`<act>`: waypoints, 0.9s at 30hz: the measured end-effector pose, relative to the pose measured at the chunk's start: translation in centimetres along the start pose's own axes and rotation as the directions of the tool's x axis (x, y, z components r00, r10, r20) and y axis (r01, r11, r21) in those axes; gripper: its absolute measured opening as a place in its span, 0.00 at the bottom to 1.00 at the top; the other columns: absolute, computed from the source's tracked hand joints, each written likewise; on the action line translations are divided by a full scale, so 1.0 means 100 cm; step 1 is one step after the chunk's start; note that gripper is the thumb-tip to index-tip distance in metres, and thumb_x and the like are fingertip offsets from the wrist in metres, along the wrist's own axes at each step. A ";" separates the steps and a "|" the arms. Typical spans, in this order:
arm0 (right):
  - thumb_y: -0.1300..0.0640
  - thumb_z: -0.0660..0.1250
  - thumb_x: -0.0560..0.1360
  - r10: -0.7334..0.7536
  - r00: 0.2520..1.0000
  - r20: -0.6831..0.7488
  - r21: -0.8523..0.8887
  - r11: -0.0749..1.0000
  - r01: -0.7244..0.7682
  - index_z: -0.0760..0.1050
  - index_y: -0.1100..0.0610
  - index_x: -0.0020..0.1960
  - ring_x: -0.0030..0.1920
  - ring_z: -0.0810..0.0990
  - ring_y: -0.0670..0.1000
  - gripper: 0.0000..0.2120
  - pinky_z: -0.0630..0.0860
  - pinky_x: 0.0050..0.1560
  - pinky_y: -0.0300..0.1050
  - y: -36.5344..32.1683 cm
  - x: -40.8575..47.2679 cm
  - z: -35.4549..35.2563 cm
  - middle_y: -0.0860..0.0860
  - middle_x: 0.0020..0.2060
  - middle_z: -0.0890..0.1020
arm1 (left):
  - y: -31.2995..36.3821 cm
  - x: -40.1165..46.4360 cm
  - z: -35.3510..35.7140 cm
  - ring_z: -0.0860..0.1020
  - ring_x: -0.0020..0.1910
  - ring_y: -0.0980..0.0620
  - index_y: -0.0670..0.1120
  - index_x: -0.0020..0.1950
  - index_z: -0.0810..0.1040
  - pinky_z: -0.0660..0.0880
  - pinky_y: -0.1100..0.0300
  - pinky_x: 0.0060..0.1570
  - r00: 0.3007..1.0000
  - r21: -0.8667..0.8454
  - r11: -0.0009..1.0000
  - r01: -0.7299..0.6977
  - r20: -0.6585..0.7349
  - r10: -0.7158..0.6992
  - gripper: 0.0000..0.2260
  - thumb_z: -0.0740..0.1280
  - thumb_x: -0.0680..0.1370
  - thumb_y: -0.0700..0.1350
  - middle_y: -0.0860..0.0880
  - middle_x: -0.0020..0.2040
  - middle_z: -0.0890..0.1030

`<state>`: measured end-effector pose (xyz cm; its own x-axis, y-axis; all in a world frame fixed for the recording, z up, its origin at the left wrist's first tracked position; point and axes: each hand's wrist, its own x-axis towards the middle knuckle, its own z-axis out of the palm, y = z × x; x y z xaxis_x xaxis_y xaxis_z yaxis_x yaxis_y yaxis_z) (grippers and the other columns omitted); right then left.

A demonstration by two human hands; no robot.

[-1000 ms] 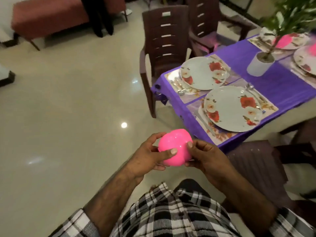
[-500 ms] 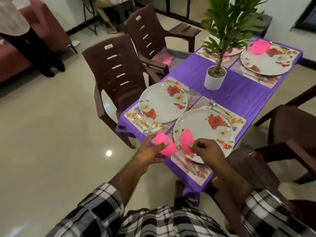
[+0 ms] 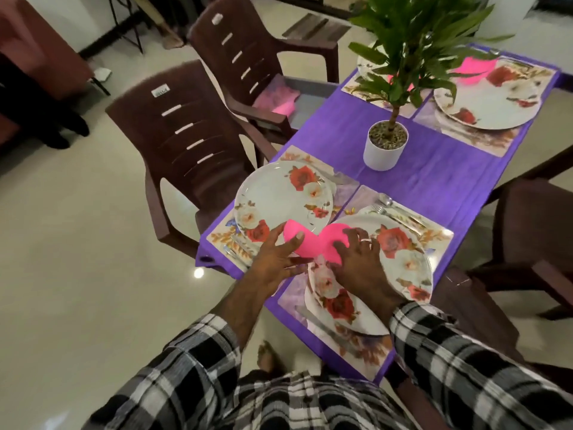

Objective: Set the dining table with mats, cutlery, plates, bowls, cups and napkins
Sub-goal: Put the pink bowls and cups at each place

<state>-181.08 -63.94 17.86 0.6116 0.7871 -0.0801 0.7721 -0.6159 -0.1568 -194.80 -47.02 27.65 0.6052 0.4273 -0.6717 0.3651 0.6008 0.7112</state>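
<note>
Two pink bowls, upside down, side by side over the near end of the table. Left bowl (image 3: 294, 238) sits at the near rim of the left plate (image 3: 283, 198); left hand (image 3: 277, 259) grips it, thumb curled over its dome. Right bowl (image 3: 333, 243) lies over the near plate (image 3: 400, 259); right hand (image 3: 361, 262) covers it, fingers spread and curled on top. Whether either bowl touches its plate cannot be told. Fork and spoon (image 3: 389, 204) lie beside the near plate. Purple cloth (image 3: 434, 178) underneath. Potted plant (image 3: 386, 147) stands mid-table. Brown chair (image 3: 186, 131) at left.
</note>
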 end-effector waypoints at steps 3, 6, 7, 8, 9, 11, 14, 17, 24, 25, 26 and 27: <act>0.29 0.65 0.74 0.063 0.996 0.055 0.108 0.992 -0.069 0.65 0.55 0.79 0.77 0.66 0.69 0.44 0.69 0.70 0.68 0.000 0.011 0.003 0.65 0.78 0.65 | 0.006 0.010 -0.011 0.87 0.55 0.37 0.59 0.75 0.71 0.81 0.35 0.61 1.000 -0.009 1.000 0.011 -0.016 -0.012 0.32 0.80 0.74 0.53 0.43 0.66 0.81; 0.25 0.60 0.72 0.127 0.982 0.139 0.197 0.969 -0.153 0.61 0.59 0.80 0.74 0.70 0.68 0.49 0.74 0.67 0.65 0.001 0.027 0.003 0.64 0.78 0.66 | 0.009 0.017 -0.018 0.87 0.56 0.36 0.60 0.75 0.70 0.80 0.34 0.63 0.999 -0.011 0.999 0.033 -0.031 -0.033 0.33 0.80 0.74 0.53 0.43 0.68 0.80; 0.24 0.59 0.72 0.155 0.977 0.145 0.203 0.962 -0.183 0.59 0.59 0.80 0.75 0.69 0.67 0.50 0.74 0.68 0.65 0.003 0.031 0.002 0.64 0.78 0.66 | 0.010 0.019 -0.020 0.87 0.57 0.36 0.60 0.75 0.70 0.81 0.34 0.63 0.999 -0.027 0.999 0.035 -0.037 -0.036 0.33 0.81 0.74 0.53 0.43 0.69 0.79; 0.24 0.61 0.71 0.179 0.974 0.143 0.201 0.958 -0.205 0.58 0.60 0.81 0.76 0.68 0.66 0.52 0.73 0.69 0.65 0.006 0.036 0.000 0.63 0.78 0.66 | 0.012 0.021 -0.021 0.87 0.57 0.35 0.59 0.76 0.69 0.81 0.35 0.62 0.998 -0.042 0.999 0.033 -0.043 -0.035 0.35 0.81 0.73 0.53 0.43 0.70 0.78; 0.25 0.64 0.71 0.202 0.970 0.132 0.191 0.955 -0.225 0.57 0.60 0.81 0.77 0.67 0.66 0.52 0.71 0.71 0.66 0.011 0.039 -0.002 0.63 0.79 0.65 | 0.013 0.024 -0.023 0.87 0.56 0.35 0.59 0.78 0.68 0.81 0.35 0.62 0.998 -0.047 0.998 0.030 -0.045 -0.032 0.36 0.81 0.73 0.54 0.43 0.71 0.77; 0.29 0.70 0.71 0.226 0.965 0.130 0.174 0.953 -0.247 0.54 0.61 0.83 0.79 0.64 0.65 0.54 0.66 0.75 0.66 0.024 0.047 -0.005 0.62 0.81 0.63 | 0.015 0.026 -0.023 0.87 0.56 0.36 0.58 0.79 0.68 0.82 0.36 0.60 0.999 -0.032 0.999 0.017 -0.039 -0.018 0.37 0.81 0.74 0.55 0.43 0.72 0.76; 0.32 0.74 0.70 0.229 0.960 0.161 0.164 0.953 -0.255 0.50 0.60 0.84 0.81 0.61 0.63 0.57 0.60 0.79 0.65 0.043 0.052 -0.011 0.61 0.83 0.59 | 0.015 0.026 -0.020 0.86 0.57 0.35 0.58 0.78 0.70 0.82 0.36 0.60 1.000 -0.017 1.000 -0.001 -0.021 0.001 0.34 0.81 0.75 0.55 0.43 0.72 0.77; 0.31 0.73 0.71 0.220 0.955 0.199 0.165 0.953 -0.254 0.46 0.59 0.85 0.82 0.60 0.61 0.59 0.55 0.81 0.63 0.052 0.053 -0.014 0.59 0.84 0.56 | 0.013 0.024 -0.018 0.87 0.57 0.37 0.59 0.77 0.70 0.82 0.36 0.60 1.000 -0.015 1.000 -0.006 -0.004 0.006 0.34 0.81 0.74 0.56 0.43 0.72 0.77; 0.33 0.74 0.73 0.142 0.979 0.149 0.215 0.961 -0.172 0.49 0.48 0.84 0.84 0.54 0.60 0.51 0.51 0.79 0.69 0.036 0.048 -0.035 0.53 0.85 0.55 | 0.003 0.013 -0.023 0.86 0.58 0.35 0.61 0.77 0.69 0.80 0.34 0.63 1.000 -0.022 1.000 -0.016 -0.003 0.016 0.36 0.81 0.72 0.56 0.43 0.71 0.78; 0.38 0.75 0.74 0.094 0.989 0.112 0.321 0.939 -0.126 0.55 0.45 0.83 0.83 0.58 0.59 0.45 0.55 0.79 0.68 0.025 0.045 -0.042 0.50 0.83 0.61 | 0.003 0.011 -0.027 0.86 0.58 0.34 0.61 0.77 0.69 0.81 0.34 0.62 1.000 -0.032 0.999 -0.014 -0.015 0.014 0.37 0.82 0.72 0.56 0.43 0.72 0.77; 0.44 0.76 0.75 0.035 0.996 0.084 0.467 0.881 -0.070 0.62 0.43 0.80 0.81 0.64 0.56 0.39 0.60 0.79 0.65 0.012 0.042 -0.048 0.48 0.80 0.68 | 0.003 0.010 -0.030 0.86 0.58 0.34 0.61 0.78 0.69 0.81 0.35 0.62 1.000 -0.040 0.999 -0.009 -0.024 0.008 0.38 0.82 0.71 0.55 0.42 0.72 0.77; 0.49 0.77 0.75 -0.043 0.996 0.073 0.610 0.793 -0.011 0.69 0.43 0.77 0.77 0.69 0.53 0.33 0.65 0.77 0.60 -0.002 0.040 -0.053 0.46 0.76 0.74 | 0.004 0.008 -0.032 0.86 0.58 0.33 0.60 0.78 0.69 0.82 0.36 0.61 1.000 -0.047 0.999 -0.003 -0.029 0.002 0.37 0.81 0.72 0.55 0.41 0.72 0.77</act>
<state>-177.91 -60.89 22.80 0.5635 0.8132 -0.1454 0.5001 -0.4759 -0.7235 -196.47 -44.26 26.77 0.5852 0.4480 -0.6759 0.3291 0.6306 0.7029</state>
